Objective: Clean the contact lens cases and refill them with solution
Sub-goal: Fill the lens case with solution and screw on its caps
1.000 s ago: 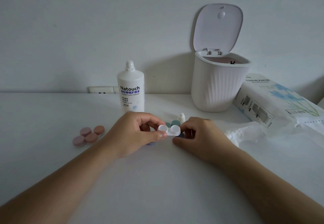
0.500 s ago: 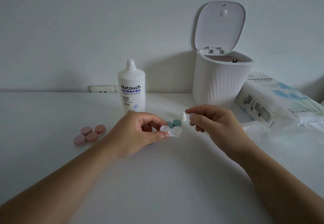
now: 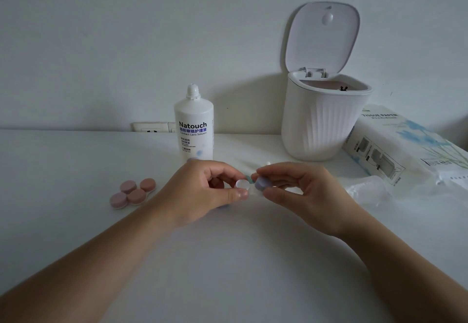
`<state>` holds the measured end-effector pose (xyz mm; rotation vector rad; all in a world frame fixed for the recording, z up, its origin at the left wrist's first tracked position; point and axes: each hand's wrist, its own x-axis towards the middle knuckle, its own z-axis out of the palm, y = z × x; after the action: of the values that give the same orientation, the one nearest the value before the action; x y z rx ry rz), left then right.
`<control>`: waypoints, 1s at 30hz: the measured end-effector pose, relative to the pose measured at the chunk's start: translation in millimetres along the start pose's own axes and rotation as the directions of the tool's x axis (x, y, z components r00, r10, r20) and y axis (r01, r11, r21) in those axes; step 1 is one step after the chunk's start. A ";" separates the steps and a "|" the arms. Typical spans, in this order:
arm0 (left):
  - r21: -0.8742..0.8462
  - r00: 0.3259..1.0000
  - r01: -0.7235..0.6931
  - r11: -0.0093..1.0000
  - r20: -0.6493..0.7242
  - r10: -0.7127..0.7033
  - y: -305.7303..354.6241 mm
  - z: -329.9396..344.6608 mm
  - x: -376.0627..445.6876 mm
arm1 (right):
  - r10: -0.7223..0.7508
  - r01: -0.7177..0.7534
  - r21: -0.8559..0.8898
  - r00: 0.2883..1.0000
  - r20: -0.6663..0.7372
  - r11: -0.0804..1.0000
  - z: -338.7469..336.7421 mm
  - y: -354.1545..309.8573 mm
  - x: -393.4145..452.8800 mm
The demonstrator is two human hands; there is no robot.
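Observation:
My left hand [image 3: 202, 191] pinches a small white contact lens case [image 3: 243, 185] between thumb and fingers, just above the table. My right hand [image 3: 301, 191] holds a pale blue round cap [image 3: 261, 184] right beside the case's right well. A green case [image 3: 248, 177] peeks out behind both hands, mostly hidden. Two pink-capped lens cases [image 3: 133, 193] lie on the table at the left. The white Natouch solution bottle [image 3: 193, 130] stands upright behind my left hand, its cap off.
A white ribbed bin [image 3: 321, 125] with its lid up stands at the back right. A tissue paper pack [image 3: 405, 145] lies at the far right, with crumpled clear plastic [image 3: 367, 191] in front of it. A wall socket [image 3: 152, 127] sits behind the bottle.
My right hand lifted from the table with the blue cap, then brought it down to the right side of the white case. My left hand kept holding the case in place.

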<state>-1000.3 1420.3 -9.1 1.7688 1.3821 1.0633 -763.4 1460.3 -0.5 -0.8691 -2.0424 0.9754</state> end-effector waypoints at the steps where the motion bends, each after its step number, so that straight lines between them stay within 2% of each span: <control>1: 0.004 1.000 -0.003 1.000 -0.001 0.003 0.3 0.4 0.0 | -0.009 0.009 -0.024 1.000 0.006 1.000 -0.1 -0.1 -0.6; 10: 0.004 1.000 -0.018 1.000 0.024 0.018 1.5 1.4 0.1 | -0.039 0.043 -0.141 0.999 0.026 0.989 -0.4 -5.2 -3.3; 21: -0.025 0.999 -0.036 0.999 0.020 0.036 1.8 2.5 0.0 | -0.046 0.050 -0.140 0.998 0.030 0.989 -0.7 -4.0 -3.6; 30: -0.013 1.000 -0.028 1.000 0.014 0.028 3.4 4.8 -0.5 | -0.042 0.033 -0.149 0.998 -0.055 0.988 5.5 0.1 0.3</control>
<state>-994.6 1418.9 -8.4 1.7879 1.3430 1.0698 -768.0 1458.6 -3.1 -0.9219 -2.0942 0.7769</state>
